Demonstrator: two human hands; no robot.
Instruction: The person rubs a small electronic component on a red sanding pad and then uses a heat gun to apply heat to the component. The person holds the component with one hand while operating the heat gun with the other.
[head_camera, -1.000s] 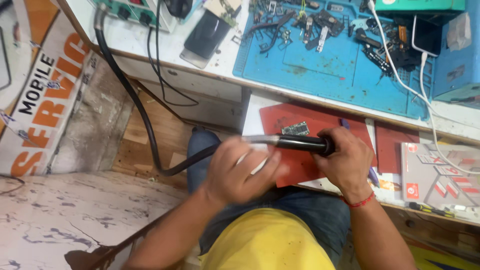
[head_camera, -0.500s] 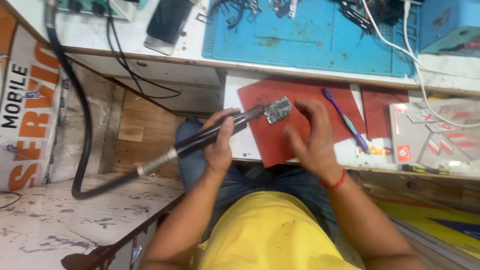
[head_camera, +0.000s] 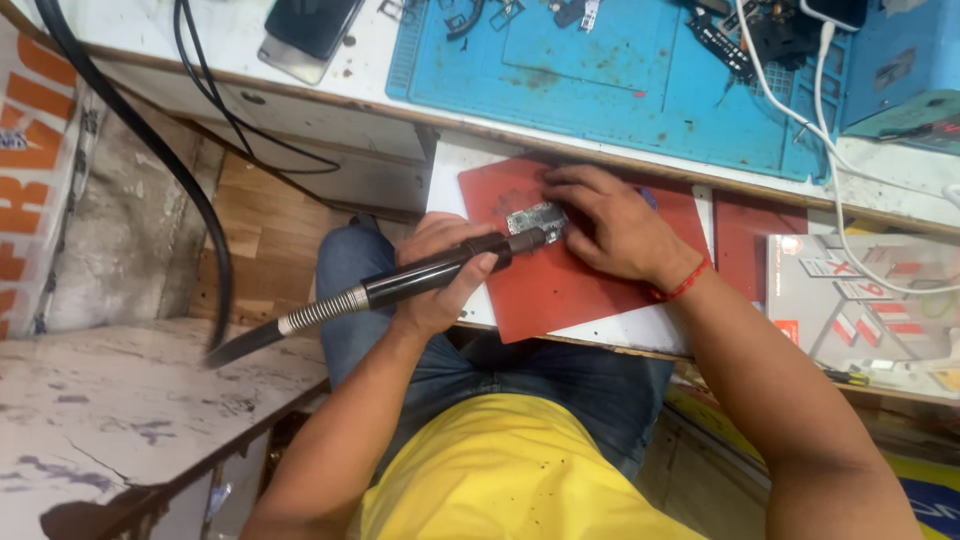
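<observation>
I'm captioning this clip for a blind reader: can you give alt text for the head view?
The left hand aims a black hot-air wand at a small circuit board that the right hand steadies on a red mat, below a blue work mat.

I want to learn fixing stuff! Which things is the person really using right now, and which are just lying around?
In use:
- black hose-fed tool, gripped in the left hand
- small metal circuit board, steadied by the right hand
- red mat under the board

Just lying about:
- dark phone on the bench
- blue work mat with scattered parts
- white cable
- printed box
</observation>
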